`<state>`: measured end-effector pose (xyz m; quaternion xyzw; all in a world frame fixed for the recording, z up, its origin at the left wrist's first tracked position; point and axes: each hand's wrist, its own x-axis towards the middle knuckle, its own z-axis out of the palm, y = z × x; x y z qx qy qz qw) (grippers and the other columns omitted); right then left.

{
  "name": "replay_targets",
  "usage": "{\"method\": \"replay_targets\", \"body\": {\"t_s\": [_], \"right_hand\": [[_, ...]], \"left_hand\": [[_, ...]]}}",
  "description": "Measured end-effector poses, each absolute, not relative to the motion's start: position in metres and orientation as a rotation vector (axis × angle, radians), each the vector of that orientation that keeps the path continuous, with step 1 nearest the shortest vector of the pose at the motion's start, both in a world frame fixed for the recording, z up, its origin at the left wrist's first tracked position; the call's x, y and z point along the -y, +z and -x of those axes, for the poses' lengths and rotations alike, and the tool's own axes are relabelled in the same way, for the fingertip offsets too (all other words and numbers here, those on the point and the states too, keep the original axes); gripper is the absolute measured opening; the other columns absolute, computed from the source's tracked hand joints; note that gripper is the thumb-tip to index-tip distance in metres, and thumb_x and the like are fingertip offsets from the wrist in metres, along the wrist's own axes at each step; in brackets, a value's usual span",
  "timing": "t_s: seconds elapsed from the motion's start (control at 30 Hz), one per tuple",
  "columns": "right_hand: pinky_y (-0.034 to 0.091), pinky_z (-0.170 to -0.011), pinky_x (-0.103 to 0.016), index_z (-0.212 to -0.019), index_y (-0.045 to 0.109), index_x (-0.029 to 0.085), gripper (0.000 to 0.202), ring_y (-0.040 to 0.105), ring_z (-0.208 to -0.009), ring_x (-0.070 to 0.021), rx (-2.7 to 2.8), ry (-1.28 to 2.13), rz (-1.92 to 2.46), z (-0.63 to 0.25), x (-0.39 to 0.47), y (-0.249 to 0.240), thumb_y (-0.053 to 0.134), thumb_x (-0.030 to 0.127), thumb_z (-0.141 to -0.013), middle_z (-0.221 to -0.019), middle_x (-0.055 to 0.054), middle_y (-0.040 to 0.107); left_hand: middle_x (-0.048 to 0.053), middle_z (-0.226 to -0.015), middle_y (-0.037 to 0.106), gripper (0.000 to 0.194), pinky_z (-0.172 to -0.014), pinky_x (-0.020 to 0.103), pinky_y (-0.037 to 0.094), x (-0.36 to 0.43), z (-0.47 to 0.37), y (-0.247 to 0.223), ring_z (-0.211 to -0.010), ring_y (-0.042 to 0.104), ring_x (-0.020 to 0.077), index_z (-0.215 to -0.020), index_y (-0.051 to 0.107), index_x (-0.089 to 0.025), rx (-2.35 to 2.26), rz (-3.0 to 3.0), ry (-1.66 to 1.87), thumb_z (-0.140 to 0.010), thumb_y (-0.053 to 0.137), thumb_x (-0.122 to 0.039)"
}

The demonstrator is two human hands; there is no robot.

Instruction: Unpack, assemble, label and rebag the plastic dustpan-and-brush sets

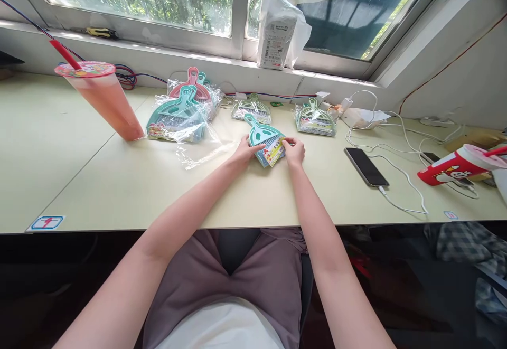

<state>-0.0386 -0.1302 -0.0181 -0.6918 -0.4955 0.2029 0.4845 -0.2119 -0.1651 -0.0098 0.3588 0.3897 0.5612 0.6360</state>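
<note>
A small teal dustpan-and-brush set with a colourful paper label lies flat on the pale table, handle pointing away from me. My left hand grips its left edge. My right hand pinches the label at its right edge. An empty clear plastic bag lies just left of the set.
A pile of bagged teal and pink sets lies at the left, two more bagged sets sit near the window. An orange drink cup leans at the left. A phone on a white cable and a red cup are at the right.
</note>
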Motion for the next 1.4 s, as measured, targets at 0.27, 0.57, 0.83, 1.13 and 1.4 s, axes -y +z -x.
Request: {"method": "replay_targets", "body": {"t_s": [0.27,0.57,0.83,1.13,1.4], "right_hand": [[0.046,-0.087,-0.033,-0.088,0.070,0.018,0.020,0.060,-0.086,-0.0169,1.069,0.583,1.431,0.038,0.122,-0.022,0.066,0.032,-0.075,-0.094,-0.005,0.072],[0.051,-0.067,-0.028,-0.091,0.069,0.017,0.022,0.057,-0.067,-0.0117,0.988,0.713,1.360,0.036,0.114,-0.028,0.068,0.032,-0.075,-0.090,-0.003,0.070],[0.050,-0.063,-0.025,-0.092,0.069,0.017,0.026,0.056,-0.065,-0.0102,1.101,0.713,1.339,0.035,0.113,-0.025,0.069,0.037,-0.077,-0.089,-0.003,0.070],[0.050,-0.069,-0.027,-0.097,0.070,0.018,0.029,0.059,-0.077,-0.0139,1.177,0.643,1.303,0.046,0.133,-0.008,0.064,0.042,-0.081,-0.095,-0.005,0.069],[0.049,-0.091,-0.034,-0.127,0.052,0.025,0.046,0.056,-0.106,-0.0190,1.047,0.392,1.279,0.072,0.163,0.006,0.048,0.054,-0.091,-0.125,-0.009,0.054]], "left_hand": [[0.006,-0.111,0.068,0.071,-0.101,0.049,0.049,0.160,0.224,-0.009,-0.112,0.064,0.0287,-0.118,0.053,-0.023,-0.724,-0.930,1.354,-0.059,0.090,-0.034],[0.008,-0.117,0.063,0.093,-0.102,0.053,0.048,0.161,0.223,-0.009,-0.115,0.061,0.0306,-0.131,0.044,-0.024,-0.791,-1.156,1.318,-0.050,0.090,-0.023],[0.005,-0.112,0.066,0.085,-0.099,0.046,0.050,0.162,0.224,-0.006,-0.110,0.064,0.0288,-0.128,0.050,-0.023,-0.764,-1.182,1.366,-0.050,0.084,-0.018],[0.005,-0.110,0.068,0.084,-0.096,0.045,0.051,0.164,0.227,-0.001,-0.111,0.063,0.0293,-0.128,0.050,-0.021,-0.752,-1.124,1.394,-0.049,0.077,-0.011],[0.006,-0.110,0.070,0.076,-0.099,0.044,0.048,0.169,0.230,0.008,-0.115,0.061,0.0296,-0.115,0.054,-0.020,-0.698,-1.069,1.458,-0.045,0.082,-0.013]]}}
